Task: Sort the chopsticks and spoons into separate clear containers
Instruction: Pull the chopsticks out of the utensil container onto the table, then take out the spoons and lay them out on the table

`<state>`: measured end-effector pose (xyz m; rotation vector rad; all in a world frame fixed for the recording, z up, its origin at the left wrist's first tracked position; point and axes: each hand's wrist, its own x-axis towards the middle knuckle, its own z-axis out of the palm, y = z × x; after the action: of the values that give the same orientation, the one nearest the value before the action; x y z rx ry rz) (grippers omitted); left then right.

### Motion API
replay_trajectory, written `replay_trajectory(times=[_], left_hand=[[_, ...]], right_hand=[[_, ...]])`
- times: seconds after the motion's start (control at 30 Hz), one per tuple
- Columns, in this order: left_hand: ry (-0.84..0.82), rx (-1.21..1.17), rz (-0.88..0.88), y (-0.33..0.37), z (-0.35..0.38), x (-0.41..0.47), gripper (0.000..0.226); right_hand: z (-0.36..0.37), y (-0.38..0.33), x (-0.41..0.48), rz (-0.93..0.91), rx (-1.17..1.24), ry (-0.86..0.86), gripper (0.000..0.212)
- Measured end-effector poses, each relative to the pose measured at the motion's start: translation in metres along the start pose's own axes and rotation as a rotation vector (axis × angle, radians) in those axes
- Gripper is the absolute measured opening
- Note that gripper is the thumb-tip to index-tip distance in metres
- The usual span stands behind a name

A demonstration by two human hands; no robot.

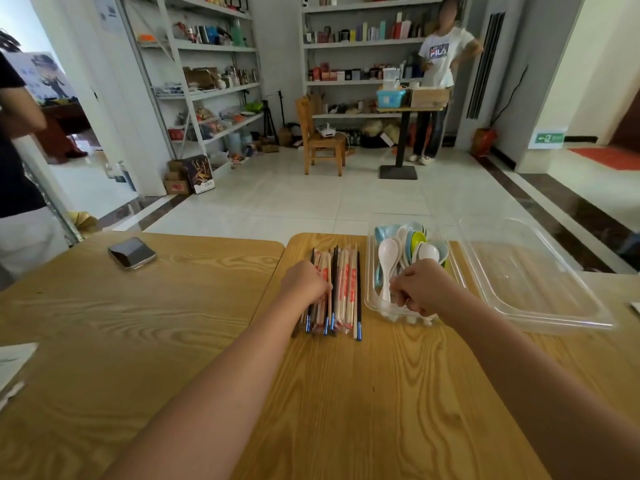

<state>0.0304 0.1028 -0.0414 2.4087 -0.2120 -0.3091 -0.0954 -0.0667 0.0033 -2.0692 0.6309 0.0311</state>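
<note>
Your left hand (306, 283) has its fingers curled round the left side of the chopsticks (346, 289), which lie bundled on the table (346, 393) just beside the narrow clear container (371, 271) of spoons (386, 254). I'd square up the ends before lifting them across to the big clear tray (540, 306). Your right hand (420, 289) is curled at that container's near end, but I can't tell if it's pinching a handle or the rim, so maybe just steady the box with it.
</note>
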Motion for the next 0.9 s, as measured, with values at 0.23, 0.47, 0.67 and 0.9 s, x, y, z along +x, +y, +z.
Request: replay_trajectory(times=[0.23, 0.47, 0.67, 0.9], left_hand=[[-0.016, 0.074, -0.003, -0.002, 0.008, 0.004, 0.019], [0.026, 0.061, 0.093, 0.003, 0.004, 0.001, 0.01], [0.012, -0.121, 0.25, 0.035, 0.005, -0.016, 0.008], [-0.087, -0.211, 0.335, 0.077, 0.03, -0.033, 0.003]], right_hand=[[-0.008, 0.009, 0.003, 0.034, 0.052, 0.007, 0.016], [-0.02, 0.011, 0.006, 0.094, 0.047, 0.03, 0.013], [-0.043, 0.02, 0.024, 0.105, 0.025, 0.221, 0.018], [-0.048, 0.025, 0.034, 0.149, -0.222, 0.262, 0.015]])
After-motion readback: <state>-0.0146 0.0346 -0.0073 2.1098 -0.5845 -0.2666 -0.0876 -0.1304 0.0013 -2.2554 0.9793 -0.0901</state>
